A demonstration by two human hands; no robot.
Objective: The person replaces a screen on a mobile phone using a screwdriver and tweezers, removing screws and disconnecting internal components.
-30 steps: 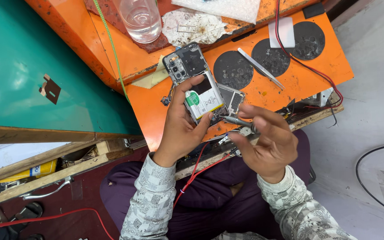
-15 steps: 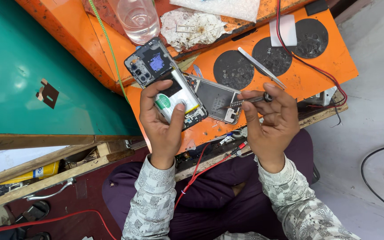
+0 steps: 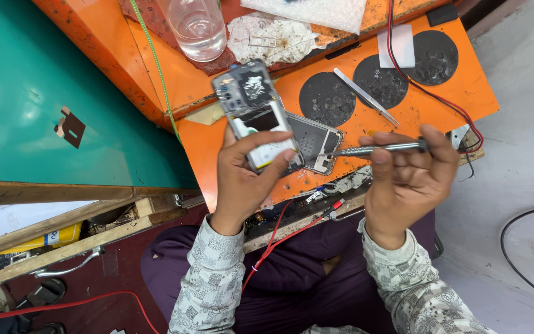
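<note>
My left hand [image 3: 245,176] grips the opened phone [image 3: 258,117] above the near edge of the orange table [image 3: 458,93]; my right hand [image 3: 406,179] pinches a thin screwdriver [image 3: 375,148]. I judge the tip may slip and scratch the exposed board.

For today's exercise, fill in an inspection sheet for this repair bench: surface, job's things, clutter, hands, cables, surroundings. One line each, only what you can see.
Surface: orange work board, scuffed, with three dark round pads.
Job's things: opened phone with its back off; slim metal screwdriver, tip toward a separate phone part lying on the board.
Clutter: tweezers, clear glass, crumpled wrap, white card.
Hands: left hand grips the phone; right hand pinches the screwdriver.
Cables: red and black wires at the board's right; red wire over the lap.
Surroundings: green tabletop, grey floor.
</note>
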